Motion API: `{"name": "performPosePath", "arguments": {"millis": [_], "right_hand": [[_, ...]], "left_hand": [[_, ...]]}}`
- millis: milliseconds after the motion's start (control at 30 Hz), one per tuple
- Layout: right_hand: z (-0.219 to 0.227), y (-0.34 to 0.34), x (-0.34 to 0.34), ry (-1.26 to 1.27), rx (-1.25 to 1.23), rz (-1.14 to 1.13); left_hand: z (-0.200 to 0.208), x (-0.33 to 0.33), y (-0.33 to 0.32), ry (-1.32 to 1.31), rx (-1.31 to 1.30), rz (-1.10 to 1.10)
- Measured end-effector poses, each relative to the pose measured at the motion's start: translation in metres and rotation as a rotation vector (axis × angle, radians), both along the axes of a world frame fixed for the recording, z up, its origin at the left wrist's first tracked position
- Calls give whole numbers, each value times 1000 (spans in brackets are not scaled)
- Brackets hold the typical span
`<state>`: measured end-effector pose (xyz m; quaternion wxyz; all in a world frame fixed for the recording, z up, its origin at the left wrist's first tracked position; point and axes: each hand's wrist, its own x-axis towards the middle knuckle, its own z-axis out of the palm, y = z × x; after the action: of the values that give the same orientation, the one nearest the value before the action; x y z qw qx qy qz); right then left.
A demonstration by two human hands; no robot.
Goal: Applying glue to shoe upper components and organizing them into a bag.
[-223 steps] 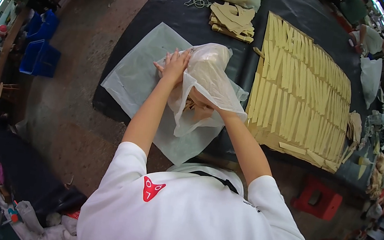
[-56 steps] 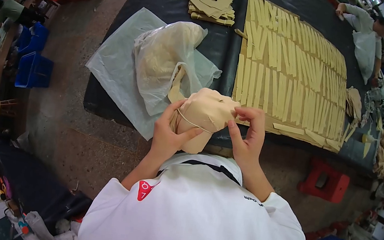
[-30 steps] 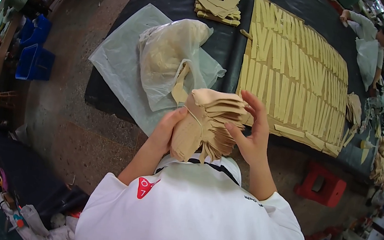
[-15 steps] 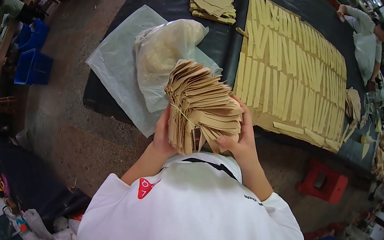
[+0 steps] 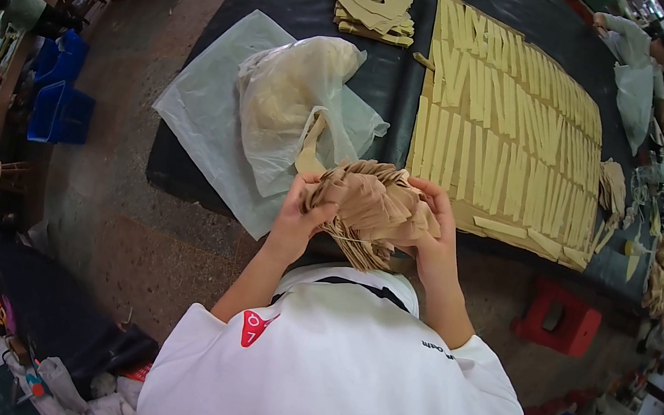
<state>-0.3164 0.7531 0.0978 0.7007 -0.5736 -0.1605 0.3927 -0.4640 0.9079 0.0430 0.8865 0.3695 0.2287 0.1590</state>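
Black sheeting covers the worktable (image 5: 407, 120) ahead of both hands. Well to the left of the left hand stands a blue crate (image 5: 61, 114); nearer, ahead and to its left, a translucent plastic bag (image 5: 278, 107) rests on a flat plastic sheet (image 5: 191, 107). The left hand (image 5: 295, 218) is part-closed on the left end of a bundle of tan cut pieces (image 5: 376, 209), thumb in front. That bundle is held between the hands, close to the body, with a thin pale tie (image 5: 355, 240) across its lower part. The right hand (image 5: 436, 237) is curled round the right end, fingers at the upper edge. For good handling, support both ends evenly, flex gently, and keep the tie seated so that loose edges do not slip or crease. Ahead and right of the right hand, cardboard (image 5: 468, 206) bears rows of pale yellow strips (image 5: 524, 107).
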Motion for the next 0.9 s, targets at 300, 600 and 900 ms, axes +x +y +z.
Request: {"name": "performPosePath", "arguments": {"millis": [300,600,900], "right_hand": [[11,6,-1,-202,-66,92],[6,7,-1,-117,-85,-102],[-12,0,0,205,142,-139]], "left_hand": [[21,13,-4,153,805,17],[26,5,-12,67,365,363],[52,2,-12,5,514,401]]}}
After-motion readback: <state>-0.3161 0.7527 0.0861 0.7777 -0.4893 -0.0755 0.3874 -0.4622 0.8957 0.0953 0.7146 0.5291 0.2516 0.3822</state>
